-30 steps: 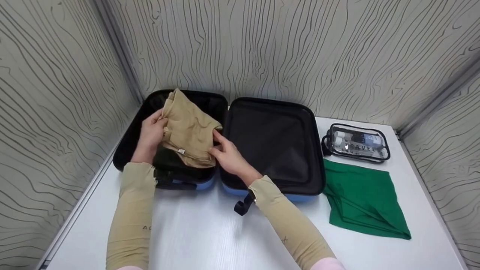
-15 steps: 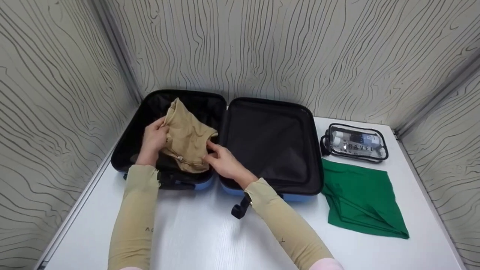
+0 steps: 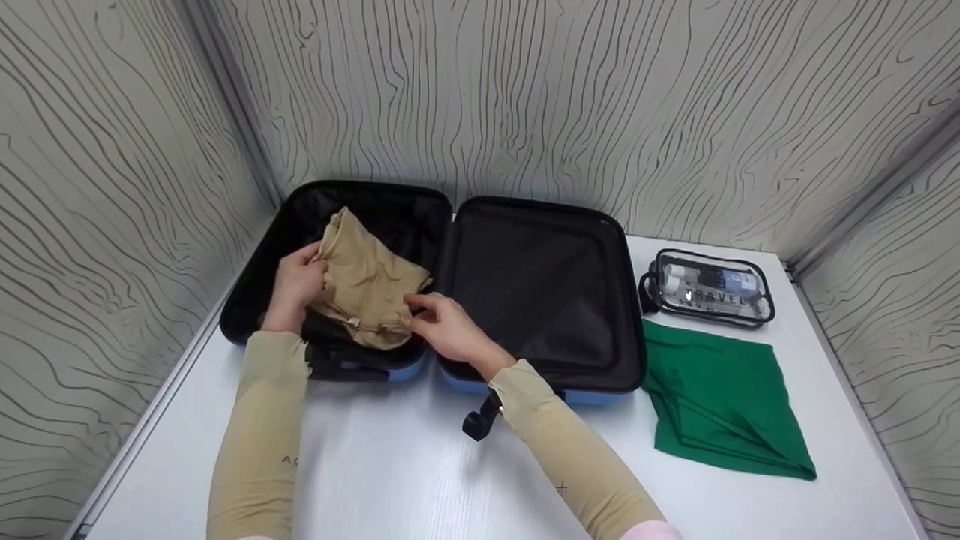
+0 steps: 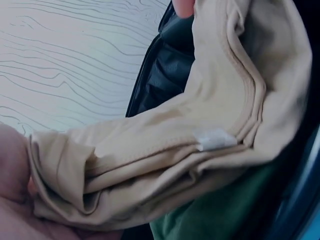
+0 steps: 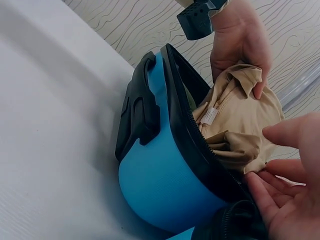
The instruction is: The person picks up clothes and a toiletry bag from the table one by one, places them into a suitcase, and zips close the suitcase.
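A folded tan garment with a small white label slants over the left half of an open blue suitcase, its far corner raised. My left hand grips the garment's left edge, fingers partly tucked behind the cloth. At the opposite edge, my right hand pinches the near right corner, close to the suitcase's zipped rim. Beneath the tan cloth, a piece of green fabric shows inside the suitcase in the left wrist view.
The suitcase's right half, lined in black, lies open beside the left. To its right are a clear travel pouch with bottles and a folded green cloth on the white table. Patterned walls enclose the back and sides.
Both hands have lowered the tan garment toward the near side of the suitcase's left half, shifting slightly left. The right fingers have slid down to its near corner.
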Available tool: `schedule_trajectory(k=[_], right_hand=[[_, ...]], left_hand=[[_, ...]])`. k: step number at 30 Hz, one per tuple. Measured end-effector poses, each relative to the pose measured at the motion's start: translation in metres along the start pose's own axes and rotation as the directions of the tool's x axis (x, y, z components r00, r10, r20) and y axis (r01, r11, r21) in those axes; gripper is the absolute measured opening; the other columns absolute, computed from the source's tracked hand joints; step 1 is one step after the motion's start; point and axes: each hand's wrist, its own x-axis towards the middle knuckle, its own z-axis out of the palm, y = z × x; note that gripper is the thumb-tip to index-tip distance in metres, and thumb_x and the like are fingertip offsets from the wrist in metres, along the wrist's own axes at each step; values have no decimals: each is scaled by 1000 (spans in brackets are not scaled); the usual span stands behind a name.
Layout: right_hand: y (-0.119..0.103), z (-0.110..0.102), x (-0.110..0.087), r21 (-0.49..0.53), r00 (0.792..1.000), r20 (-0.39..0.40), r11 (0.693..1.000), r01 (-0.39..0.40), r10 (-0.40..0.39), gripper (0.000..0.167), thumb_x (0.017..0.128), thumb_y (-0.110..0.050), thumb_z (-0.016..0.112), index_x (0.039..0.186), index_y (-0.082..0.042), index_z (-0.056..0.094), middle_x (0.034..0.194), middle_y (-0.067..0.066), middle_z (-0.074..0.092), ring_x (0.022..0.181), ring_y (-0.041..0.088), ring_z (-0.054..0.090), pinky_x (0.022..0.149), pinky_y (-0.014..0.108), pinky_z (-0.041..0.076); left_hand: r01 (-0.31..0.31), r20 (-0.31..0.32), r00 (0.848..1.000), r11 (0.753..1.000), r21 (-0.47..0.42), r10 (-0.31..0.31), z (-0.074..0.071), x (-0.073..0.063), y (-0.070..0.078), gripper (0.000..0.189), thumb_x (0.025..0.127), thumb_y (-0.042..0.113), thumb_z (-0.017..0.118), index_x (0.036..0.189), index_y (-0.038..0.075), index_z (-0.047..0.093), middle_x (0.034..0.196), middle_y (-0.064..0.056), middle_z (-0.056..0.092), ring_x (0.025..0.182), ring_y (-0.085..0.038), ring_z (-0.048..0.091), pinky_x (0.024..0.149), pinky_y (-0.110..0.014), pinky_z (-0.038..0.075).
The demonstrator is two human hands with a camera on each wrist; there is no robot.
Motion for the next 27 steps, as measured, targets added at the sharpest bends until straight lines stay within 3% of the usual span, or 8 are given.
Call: schedule_trajectory(k=[2,5,9,12,16,20,24,27], right_hand=[[1,0,0,-17,1000,-5,1000,24,-24,41,100,-10,64,139,1,60,121,10,60,104,21,64,87,28,52],[3,1,0,-50,998,-3,997,64,-65,35,98,-6,67,132,1,67,112,8,62,99,20,65,86,27,52],[4,2,-1,-129,994,32,986,104,-101,32,98,-5,66,129,-3,70,107,4,63,94,15,64,82,25,52],[5,3,-1,-173,993,53,978,112,-105,31,98,-6,65,129,-5,70,106,3,63,92,13,62,81,24,51],[4,4,-2,-183,992,65,976,115,-105,31,97,-9,68,129,-5,71,106,3,64,92,13,62,81,24,51],[2,4,-3,-197,990,87,972,125,-110,31,96,-11,72,126,-6,73,105,2,66,91,12,62,81,24,51],[1,4,-4,-206,987,120,970,130,-107,30,97,-12,71,126,-7,73,107,2,66,95,11,64,83,23,51],[1,5,-5,-229,983,149,963,139,-106,31,99,-15,70,129,-8,71,112,1,66,99,11,63,85,24,50]], left_hand=[[-1,-11,1000,1000,24,1,-4,0,-2,51,98,-1,46,148,4,54,108,-16,62,55,-3,47,48,-19,38],[6,-25,1000,996,89,-4,-11,-1,-6,52,96,0,47,147,4,54,120,-18,63,68,-10,54,53,-19,43],[29,-52,998,982,185,-19,-21,-2,-14,53,95,2,49,147,5,55,134,-20,60,93,-25,58,62,-19,45],[56,-55,997,979,195,-46,-26,0,-22,52,95,3,49,147,5,54,136,-21,58,102,-32,57,68,-22,46],[95,-76,994,967,236,-80,-30,1,-29,55,95,4,51,150,6,52,146,-21,51,116,-35,52,87,-34,47],[123,-96,991,942,312,-98,-33,-2,-33,58,93,14,58,150,5,51,151,-21,47,126,-40,49,104,-46,40],[121,-20,992,924,362,-122,-38,-5,-32,67,86,21,70,149,2,51,150,-25,46,125,-41,48,108,-49,37],[103,63,988,910,401,-140,-43,-7,-31,72,82,19,74,148,2,51,148,-28,46,118,-40,48,102,-48,41]])
